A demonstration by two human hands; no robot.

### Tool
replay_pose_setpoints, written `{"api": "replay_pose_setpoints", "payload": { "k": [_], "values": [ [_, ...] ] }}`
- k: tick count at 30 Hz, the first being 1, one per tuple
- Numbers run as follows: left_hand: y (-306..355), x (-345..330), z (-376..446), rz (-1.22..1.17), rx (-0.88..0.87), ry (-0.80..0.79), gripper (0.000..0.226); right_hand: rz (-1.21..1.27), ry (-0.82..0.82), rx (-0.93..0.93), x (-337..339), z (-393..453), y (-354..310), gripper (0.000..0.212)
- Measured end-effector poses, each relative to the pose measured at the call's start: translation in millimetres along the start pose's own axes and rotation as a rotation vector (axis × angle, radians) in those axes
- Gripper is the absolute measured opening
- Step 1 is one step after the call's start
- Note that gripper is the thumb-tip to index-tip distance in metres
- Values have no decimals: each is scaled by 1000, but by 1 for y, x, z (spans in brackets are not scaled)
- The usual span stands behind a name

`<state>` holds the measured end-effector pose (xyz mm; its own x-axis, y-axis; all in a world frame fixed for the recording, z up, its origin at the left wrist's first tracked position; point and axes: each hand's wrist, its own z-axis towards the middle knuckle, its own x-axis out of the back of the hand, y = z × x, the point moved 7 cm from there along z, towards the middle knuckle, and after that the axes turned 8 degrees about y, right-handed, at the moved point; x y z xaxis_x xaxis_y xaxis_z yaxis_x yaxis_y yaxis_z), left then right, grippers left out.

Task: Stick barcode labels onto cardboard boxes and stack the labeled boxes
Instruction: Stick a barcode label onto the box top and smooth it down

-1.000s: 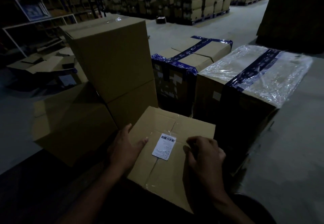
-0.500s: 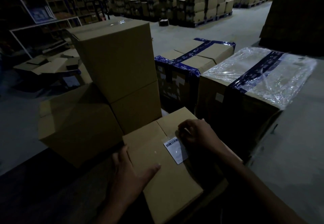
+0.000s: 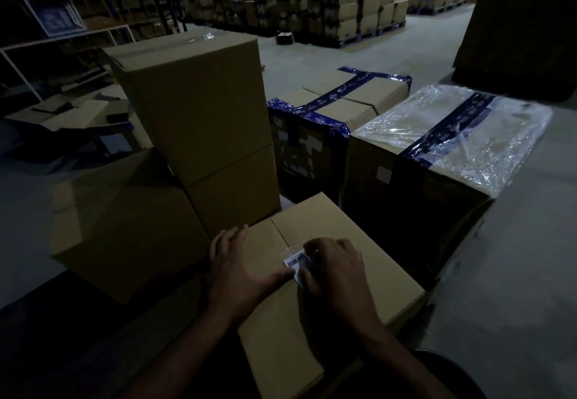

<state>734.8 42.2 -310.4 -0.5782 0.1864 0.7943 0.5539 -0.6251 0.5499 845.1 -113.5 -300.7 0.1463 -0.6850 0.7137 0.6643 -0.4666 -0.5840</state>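
A plain cardboard box point(image 3: 315, 330) lies in front of me, taped along its top seam. A white barcode label point(image 3: 295, 261) sits on its top near the seam, mostly covered by my hands. My left hand point(image 3: 237, 270) lies flat on the box's left part, fingers spread, thumb reaching to the label's edge. My right hand point(image 3: 337, 270) rests on the label with fingers bent down over it. Beyond the box stands a stack of two plain boxes point(image 3: 199, 136), with another plain box point(image 3: 125, 226) low at its left.
Two boxes with blue tape stand behind on the right: one point(image 3: 337, 117) bare, one point(image 3: 452, 148) under clear film. A tall dark carton point(image 3: 524, 42) is at far right. Shelving point(image 3: 46, 23) and flattened cardboard point(image 3: 75, 117) lie left; pallets of boxes point(image 3: 343, 8) fill the back.
The box has been turned and shifted right under my hands. My right hand has come down from the label's far corner onto the label, and my left hand moved up to the box's left part.
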Motion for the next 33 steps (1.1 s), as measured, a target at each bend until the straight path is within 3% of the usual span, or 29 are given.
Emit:
{"api": "replay_pose_setpoints", "payload": {
  "k": [4,12,18,23,27,33],
  "values": [
    [-2,-2,0,16,-8,5,133,51,-76,-51,-5,6,7,21],
    [-2,-1,0,5,9,3,127,27,-12,-77,-1,2,7,22],
    [-3,-3,1,-7,11,26,122,221,-62,-152,6,11,13,26],
    [-5,-2,1,8,3,20,121,102,-18,-140,5,3,9,22],
    [-4,-3,1,16,7,20,122,216,-106,-183,4,13,16,25],
    [-4,-3,1,-1,12,15,122,161,-72,-196,4,9,16,24]
  ]
}}
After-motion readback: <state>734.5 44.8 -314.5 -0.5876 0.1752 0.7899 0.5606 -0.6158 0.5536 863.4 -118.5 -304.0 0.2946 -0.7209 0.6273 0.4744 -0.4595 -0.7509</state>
